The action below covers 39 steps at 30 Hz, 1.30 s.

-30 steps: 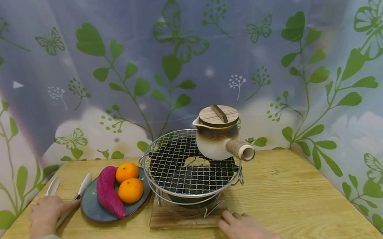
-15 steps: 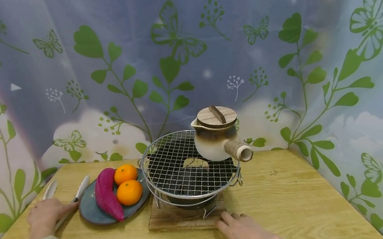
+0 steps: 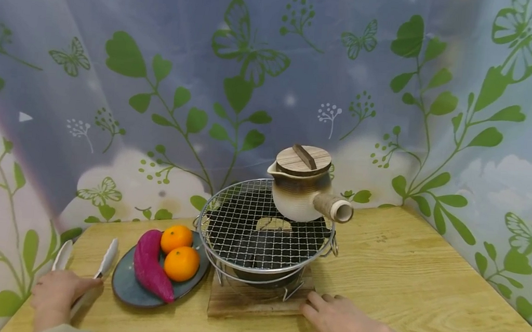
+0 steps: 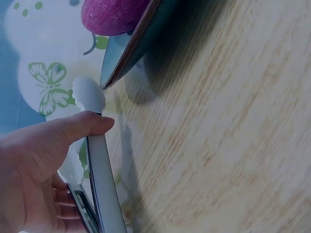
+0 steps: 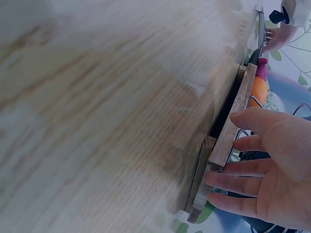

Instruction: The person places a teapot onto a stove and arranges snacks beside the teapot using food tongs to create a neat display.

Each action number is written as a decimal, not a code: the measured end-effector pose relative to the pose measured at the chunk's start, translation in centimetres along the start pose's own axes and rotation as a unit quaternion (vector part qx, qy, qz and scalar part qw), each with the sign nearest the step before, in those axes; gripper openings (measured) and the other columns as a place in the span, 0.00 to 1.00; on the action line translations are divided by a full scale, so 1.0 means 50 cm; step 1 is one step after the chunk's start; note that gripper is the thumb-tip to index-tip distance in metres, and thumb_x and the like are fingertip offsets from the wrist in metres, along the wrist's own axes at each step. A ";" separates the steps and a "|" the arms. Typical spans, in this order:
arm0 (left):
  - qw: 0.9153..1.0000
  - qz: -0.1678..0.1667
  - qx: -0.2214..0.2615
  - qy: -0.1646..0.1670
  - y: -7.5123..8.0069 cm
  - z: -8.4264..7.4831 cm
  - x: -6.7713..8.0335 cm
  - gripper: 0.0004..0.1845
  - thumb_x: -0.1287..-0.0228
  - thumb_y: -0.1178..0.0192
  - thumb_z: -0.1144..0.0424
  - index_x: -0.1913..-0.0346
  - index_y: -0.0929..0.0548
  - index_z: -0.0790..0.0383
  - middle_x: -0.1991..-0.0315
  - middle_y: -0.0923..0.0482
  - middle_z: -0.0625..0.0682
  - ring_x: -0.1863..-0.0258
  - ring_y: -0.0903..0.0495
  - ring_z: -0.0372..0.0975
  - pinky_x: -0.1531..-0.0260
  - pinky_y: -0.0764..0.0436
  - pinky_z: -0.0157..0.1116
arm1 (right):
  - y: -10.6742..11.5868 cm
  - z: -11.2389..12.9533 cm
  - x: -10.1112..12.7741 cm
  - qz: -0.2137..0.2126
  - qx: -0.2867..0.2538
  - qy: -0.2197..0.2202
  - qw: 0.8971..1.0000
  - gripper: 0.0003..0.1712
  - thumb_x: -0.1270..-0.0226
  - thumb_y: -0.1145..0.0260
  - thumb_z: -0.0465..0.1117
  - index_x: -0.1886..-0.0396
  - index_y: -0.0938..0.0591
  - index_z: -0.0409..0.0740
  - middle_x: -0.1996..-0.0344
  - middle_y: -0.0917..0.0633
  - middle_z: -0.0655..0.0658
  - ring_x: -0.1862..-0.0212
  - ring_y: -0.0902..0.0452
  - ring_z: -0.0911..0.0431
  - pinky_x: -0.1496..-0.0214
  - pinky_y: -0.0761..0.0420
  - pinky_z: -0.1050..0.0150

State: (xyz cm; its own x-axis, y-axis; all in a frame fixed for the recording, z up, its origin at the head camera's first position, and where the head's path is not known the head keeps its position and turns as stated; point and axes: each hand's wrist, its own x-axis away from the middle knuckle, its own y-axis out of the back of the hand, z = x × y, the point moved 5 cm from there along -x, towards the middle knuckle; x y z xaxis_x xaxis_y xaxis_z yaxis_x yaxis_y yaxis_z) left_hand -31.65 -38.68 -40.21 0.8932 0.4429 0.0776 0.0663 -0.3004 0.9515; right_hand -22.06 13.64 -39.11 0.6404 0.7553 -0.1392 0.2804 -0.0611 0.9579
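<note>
In the head view, a pair of white tongs point(image 3: 80, 271) is held by the left hand point(image 3: 56, 291) at about eight o'clock on the wooden tabletop point(image 3: 402, 281); the grip is closed round the handles, and the two tips are pointed toward twelve o'clock. Just at three o'clock of the tongs a blue-grey plate point(image 3: 125, 286) is seen, on which a purple sweet potato point(image 3: 149, 266) and two oranges point(image 3: 179, 253) are laid. At the centre a round wire-mesh grill point(image 3: 251, 232) is set on a wooden board point(image 3: 255, 303), and a ceramic pot point(image 3: 301, 192) with a wooden lid point(image 3: 304, 160) is stood on the mesh at its two o'clock edge. The right hand point(image 3: 344, 326) is laid flat at five o'clock, its fingers stretched out and touching the board's near right corner; nothing is clasped by it.

In the left wrist view, the tongs point(image 4: 99, 170) are seen pinched between thumb and curled fingers of the left hand point(image 4: 36, 170), with one white tip just beside the plate point(image 4: 129, 51) rim. The sweet potato point(image 4: 112, 14) is seen at twelve o'clock.

In the right wrist view, the straight fingers of the right hand point(image 5: 272, 177) are pressed against the edge of the wooden board point(image 5: 228, 141), which is stood on the tabletop point(image 5: 97, 111).
</note>
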 end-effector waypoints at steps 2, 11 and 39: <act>1.000 -0.005 0.001 0.001 0.002 0.004 0.000 0.53 0.62 0.37 0.31 0.58 0.29 0.85 0.60 0.38 0.84 0.56 0.35 0.70 0.64 0.29 0.58 | -0.001 0.001 0.000 0.002 0.001 -0.001 1.000 0.29 0.48 0.31 0.52 0.49 0.25 0.44 0.56 0.25 0.45 0.60 0.24 0.52 0.63 0.22 0.59; 0.999 0.011 0.010 -0.051 0.020 0.016 0.005 0.52 0.62 0.41 0.25 0.62 0.24 0.80 0.67 0.29 0.75 0.69 0.25 0.57 0.76 0.26 0.48 | 0.002 0.002 -0.003 0.003 -0.004 -0.002 1.000 0.27 0.48 0.32 0.52 0.51 0.25 0.43 0.57 0.25 0.44 0.61 0.23 0.52 0.63 0.21 0.58; 0.993 -0.011 -0.035 -0.113 0.053 -0.020 0.032 0.52 0.57 0.40 0.29 0.63 0.28 0.88 0.64 0.32 0.79 0.60 0.31 0.70 0.60 0.29 0.57 | 0.001 -0.001 -0.003 -0.044 -0.018 0.019 0.999 0.25 0.51 0.30 0.50 0.56 0.25 0.43 0.63 0.28 0.46 0.68 0.26 0.55 0.72 0.24 0.64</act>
State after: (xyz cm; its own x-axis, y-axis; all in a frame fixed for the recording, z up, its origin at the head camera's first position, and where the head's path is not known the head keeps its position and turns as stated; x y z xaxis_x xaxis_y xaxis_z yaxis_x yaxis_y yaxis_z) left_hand -30.48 -37.94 -37.26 0.9695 0.2449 -0.0041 0.0621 -0.2294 0.9713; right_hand -22.20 13.55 -39.04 0.5862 0.7813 -0.2142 0.3076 0.0299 0.9510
